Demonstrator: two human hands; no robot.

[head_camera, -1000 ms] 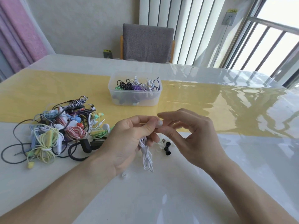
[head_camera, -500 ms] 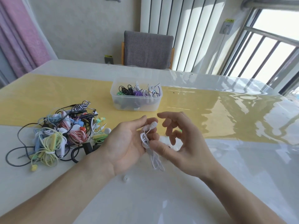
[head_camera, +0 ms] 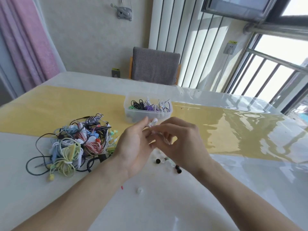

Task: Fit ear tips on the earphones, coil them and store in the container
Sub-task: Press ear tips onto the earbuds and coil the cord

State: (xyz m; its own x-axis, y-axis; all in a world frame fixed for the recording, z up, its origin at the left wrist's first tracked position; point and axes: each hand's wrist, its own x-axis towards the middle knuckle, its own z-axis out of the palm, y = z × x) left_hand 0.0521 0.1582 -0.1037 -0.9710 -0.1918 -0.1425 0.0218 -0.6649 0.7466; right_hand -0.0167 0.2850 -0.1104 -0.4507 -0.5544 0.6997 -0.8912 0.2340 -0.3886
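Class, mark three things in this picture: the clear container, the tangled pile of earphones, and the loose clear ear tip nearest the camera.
clear container [head_camera: 133, 115]: head view, front wall, left part.
tangled pile of earphones [head_camera: 75, 144]: head view, middle of the pile.
loose clear ear tip [head_camera: 139, 190]: head view, its centre.

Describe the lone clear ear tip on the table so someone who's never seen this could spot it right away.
Start at the tangled earphone pile on the white table, then look toward the person, to the bare patch between the two forearms. The clear ear tip lies there alone. Unlike the black ear tips grouped below the right hand, it is translucent and sits nearest the camera.
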